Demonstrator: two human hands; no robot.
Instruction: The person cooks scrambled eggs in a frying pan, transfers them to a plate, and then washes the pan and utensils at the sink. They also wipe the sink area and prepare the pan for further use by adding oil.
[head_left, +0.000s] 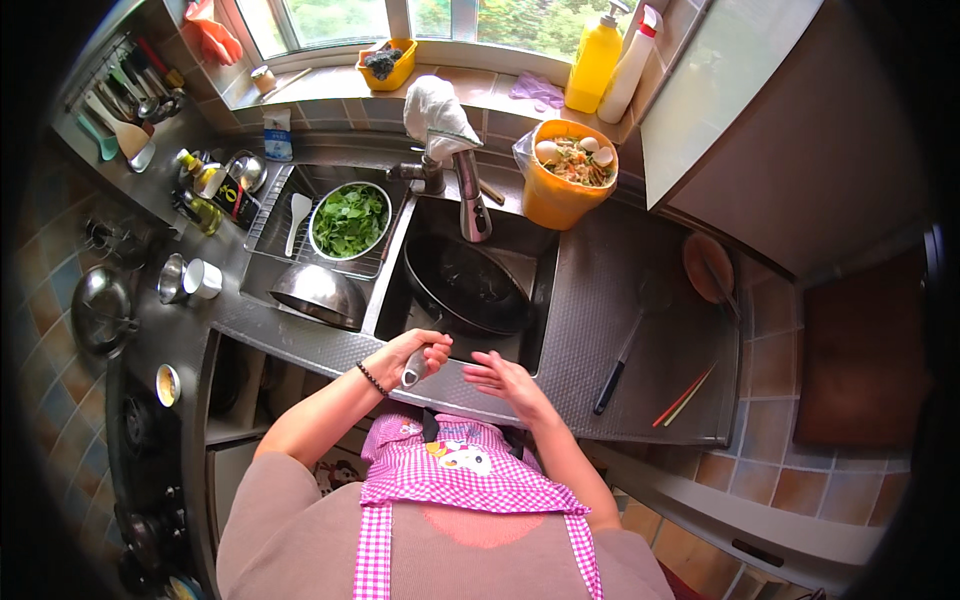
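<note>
My left hand (425, 351) is closed around the handle (413, 369) of a black frying pan (469, 285), which lies tilted in the right sink basin (545, 330). Near the basin's front edge, my right hand (499, 377) is held with its fingers apart and nothing in it. Above the pan hangs the metal faucet head (475, 219), its neck topped by a white cloth (435, 112). In the left basin, a wire rack (270, 225) holds a bowl of chopped green leaves (351, 221) and a white rice paddle (298, 223). An overturned steel bowl (319, 292) sits in front of them.
An orange bin of food scraps (564, 196) stands behind the sink's right corner. A spatula with a black handle (609, 388) and chopsticks (684, 394) lie on the right counter. A white cup (203, 278) and oil bottles (202, 214) are at left. A wall cabinet (720, 82) overhangs the right side.
</note>
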